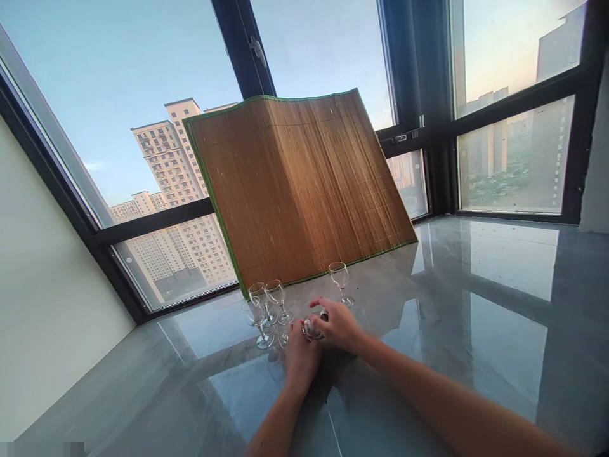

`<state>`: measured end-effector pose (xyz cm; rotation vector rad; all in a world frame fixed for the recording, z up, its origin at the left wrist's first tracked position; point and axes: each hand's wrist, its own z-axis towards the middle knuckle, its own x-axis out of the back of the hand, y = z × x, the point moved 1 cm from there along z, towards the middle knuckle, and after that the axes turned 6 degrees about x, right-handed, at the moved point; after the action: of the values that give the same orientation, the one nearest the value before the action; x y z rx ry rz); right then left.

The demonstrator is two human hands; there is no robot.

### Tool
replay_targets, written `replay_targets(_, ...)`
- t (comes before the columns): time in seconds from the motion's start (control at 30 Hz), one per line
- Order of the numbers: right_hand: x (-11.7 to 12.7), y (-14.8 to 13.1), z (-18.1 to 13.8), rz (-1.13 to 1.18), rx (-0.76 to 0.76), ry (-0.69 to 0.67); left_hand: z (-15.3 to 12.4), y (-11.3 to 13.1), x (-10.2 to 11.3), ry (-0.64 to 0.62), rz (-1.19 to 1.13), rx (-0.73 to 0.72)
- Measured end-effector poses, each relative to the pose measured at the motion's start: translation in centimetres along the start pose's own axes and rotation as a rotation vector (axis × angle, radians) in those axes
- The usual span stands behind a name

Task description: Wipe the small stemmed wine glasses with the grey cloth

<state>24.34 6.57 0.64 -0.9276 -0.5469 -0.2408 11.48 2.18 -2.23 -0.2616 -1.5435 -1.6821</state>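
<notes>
In front of me, my left hand (pixel 302 357) and my right hand (pixel 339 325) meet over the glossy grey surface. Between them is a small clear stemmed glass (pixel 311 329), partly hidden by fingers. My left fingers close round its left side, while my right hand grips it from the right with the index finger raised. A small dark spot shows by the right fingers; I cannot make out what it is. Just left of my hands stand three upright stemmed glasses (pixel 275 294), close together. Another stemmed glass (pixel 339 277) stands alone behind my right hand.
A brown bamboo mat (pixel 304 190) with green edging leans upright behind the glasses against the windows. Dark window frames (pixel 440 127) enclose the corner. A pale wall (pixel 42 304) rises at the left. The shiny grey surface (pixel 428 381) reflects the windows.
</notes>
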Motion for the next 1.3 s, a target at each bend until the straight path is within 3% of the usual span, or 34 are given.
replay_targets(0.83,0.2,-0.5,0.0,-0.04,0.017,0.078,-0.2,-0.4,-0.4,0.039,-0.061,-0.11)
replay_targets(1.3,0.5,-0.4,0.1,0.085,0.003,0.106,-0.4,0.4,-0.7,0.05,-0.195,-0.162)
